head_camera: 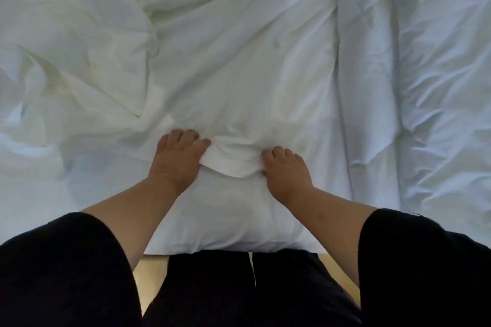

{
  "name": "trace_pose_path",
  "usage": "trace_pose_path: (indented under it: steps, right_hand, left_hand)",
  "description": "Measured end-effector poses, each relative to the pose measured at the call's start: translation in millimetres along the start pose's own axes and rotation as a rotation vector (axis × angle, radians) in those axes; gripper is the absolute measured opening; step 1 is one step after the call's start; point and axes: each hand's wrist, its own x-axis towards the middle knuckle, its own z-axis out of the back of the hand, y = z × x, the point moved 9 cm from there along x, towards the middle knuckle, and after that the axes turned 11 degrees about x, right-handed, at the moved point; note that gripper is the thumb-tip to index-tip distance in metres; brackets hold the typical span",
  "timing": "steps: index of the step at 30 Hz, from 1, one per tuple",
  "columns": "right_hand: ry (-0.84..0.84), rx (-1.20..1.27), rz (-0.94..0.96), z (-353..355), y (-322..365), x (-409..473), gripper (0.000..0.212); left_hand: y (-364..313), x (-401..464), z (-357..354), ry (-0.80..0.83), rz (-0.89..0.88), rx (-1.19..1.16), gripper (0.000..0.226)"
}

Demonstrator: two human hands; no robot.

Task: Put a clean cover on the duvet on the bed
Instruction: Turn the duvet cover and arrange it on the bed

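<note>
Light wooden floor [148, 284] beneath bed edge

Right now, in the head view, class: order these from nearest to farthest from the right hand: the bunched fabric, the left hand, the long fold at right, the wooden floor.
1. Bunched fabric: gripped by the right hand, on its left.
2. Left hand: across the bunch, to the left.
3. Long fold and wooden floor: too close to call; fold up and right, floor below the bed edge.
</note>
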Motion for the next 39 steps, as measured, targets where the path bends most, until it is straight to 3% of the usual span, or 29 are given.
trace_pose_path:
  steps: [2,5,9,11,13,20,24,26,28,30,32,36,39]
  right_hand:
    - [-0.067,0.083,0.000,9.7,-0.7,5.6,0.026]
    - [-0.140,0.358,0.045,44.1,8.4,-6.1,0.019]
    - [-0.231,0.587,0.123,121.7,34.3,-61.0,0.017]
    - [-0.262,0.580,0.158,163.8,46.3,-95.5,0.030]
    - [-0.233,0.566,0.159,195.1,53.9,-127.9,0.040]
    - [-0.024,0.523,0.271,225.9,77.8,-241.6,0.046]
    - [0.093,0.518,0.263,212.4,83.6,-271.8,0.050]
    - [0.084,0.532,0.230,215.8,80.9,-269.8,0.049]
    - [0.087,0.515,0.275,222.6,86.1,-264.8,0.047]
    - [0.126,0.426,0.374,224.2,98.7,-262.2,0.045]
    - [0.176,0.305,0.487,221.8,113.4,-262.6,0.039]
    - [0.147,0.244,0.642,236.1,123.7,-270.8,0.034]
    - [0.025,0.550,0.535,265.3,80.0,-263.7,0.033]
  left_hand:
    - [4.7,-2.9,17.5,-0.131,-0.022,-0.177,0.041]
    - [23.3,-18.8,59.4,-0.256,0.113,-0.460,0.047]
    - [35.2,-53.7,133.8,-0.356,0.115,-0.518,0.031]
    - [31.6,-73.4,167.9,-0.351,0.021,-0.433,0.025]
    - [24.7,-90.8,194.2,-0.282,-0.050,-0.305,0.027]
    - [-25.0,-146.1,214.7,0.301,-0.149,-0.100,0.078]
    - [-50.0,-169.3,195.0,0.587,-0.095,-0.197,0.090]
    - [-59.7,-164.8,198.7,0.560,-0.035,-0.265,0.101]
    - [-77.0,-144.1,216.5,0.419,0.029,-0.429,0.110]
    - [-107.5,-116.3,237.6,0.367,0.067,-0.605,0.103]
    - [-144.4,-80.6,253.9,0.388,0.087,-0.644,0.082]
    - [-197.0,-25.1,267.5,0.371,-0.028,-0.230,0.043]
    - [-198.0,-22.2,286.3,0.196,-0.056,-0.189,0.038]
